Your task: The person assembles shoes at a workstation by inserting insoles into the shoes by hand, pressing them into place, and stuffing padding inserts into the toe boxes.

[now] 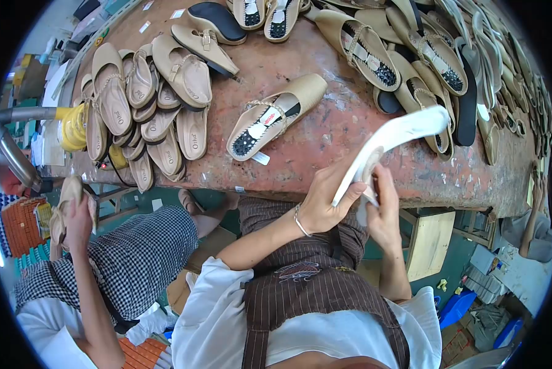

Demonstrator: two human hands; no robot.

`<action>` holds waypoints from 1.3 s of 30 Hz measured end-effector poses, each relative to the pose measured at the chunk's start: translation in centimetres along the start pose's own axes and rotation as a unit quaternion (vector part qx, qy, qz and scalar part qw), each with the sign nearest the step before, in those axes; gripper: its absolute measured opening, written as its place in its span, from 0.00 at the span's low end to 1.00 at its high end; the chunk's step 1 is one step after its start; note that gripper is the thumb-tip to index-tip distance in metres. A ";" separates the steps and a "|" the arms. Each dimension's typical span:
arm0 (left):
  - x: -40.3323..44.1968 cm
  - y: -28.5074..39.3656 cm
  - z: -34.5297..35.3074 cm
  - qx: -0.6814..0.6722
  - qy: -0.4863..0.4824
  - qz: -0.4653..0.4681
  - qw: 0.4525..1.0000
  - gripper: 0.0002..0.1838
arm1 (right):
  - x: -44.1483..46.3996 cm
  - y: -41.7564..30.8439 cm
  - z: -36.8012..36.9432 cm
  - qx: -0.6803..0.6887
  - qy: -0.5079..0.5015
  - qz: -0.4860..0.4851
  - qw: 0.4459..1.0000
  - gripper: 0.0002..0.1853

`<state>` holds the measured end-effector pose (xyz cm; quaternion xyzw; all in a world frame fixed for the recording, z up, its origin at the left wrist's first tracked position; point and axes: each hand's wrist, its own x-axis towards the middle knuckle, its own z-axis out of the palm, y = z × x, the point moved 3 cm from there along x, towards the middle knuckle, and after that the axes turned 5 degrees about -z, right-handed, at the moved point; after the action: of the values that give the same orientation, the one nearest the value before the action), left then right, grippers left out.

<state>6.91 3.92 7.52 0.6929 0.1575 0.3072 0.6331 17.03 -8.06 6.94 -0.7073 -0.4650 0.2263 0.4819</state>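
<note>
Both of my hands hold a curved white insole (pixel 405 128) above the table's front edge. My left hand (pixel 328 195) has its fingers wrapped round the insole's lower end. My right hand (pixel 382 206) pinches it from the other side, near a beige patch on its surface. Some of the fingers are hidden behind the insole. Just beyond my hands, a single gold shoe (pixel 276 117) lies on the red table (pixel 227 178), its black-and-white dotted inside facing up and a small white tag beside its heel.
A pile of finished beige shoes (pixel 193 80) fills the table's left side. More gold shoes (pixel 362 52) and stacked insoles (pixel 473 49) crowd the right. At the left, a co-worker's hand (pixel 79 224) holds a shoe. A yellow roll (pixel 74 128) hangs by the left edge.
</note>
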 end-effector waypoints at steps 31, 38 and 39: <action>2.6 -4.9 -13.5 0.542 0.062 -0.203 0.813 0.58 | 2.7 5.7 -4.8 0.461 0.157 0.167 0.857 0.30; 6.0 -2.9 -13.7 0.329 0.168 -0.099 0.924 0.46 | 5.3 5.6 -2.7 0.369 0.125 0.188 0.902 0.27; 7.3 -1.8 -13.6 0.290 0.219 -0.083 0.928 0.44 | 5.2 5.7 -2.3 0.377 0.122 0.223 0.891 0.27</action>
<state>4.31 19.23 7.51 0.7460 0.4314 0.3387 0.3778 23.72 -5.14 3.49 -0.5798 -0.1127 0.3976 0.7022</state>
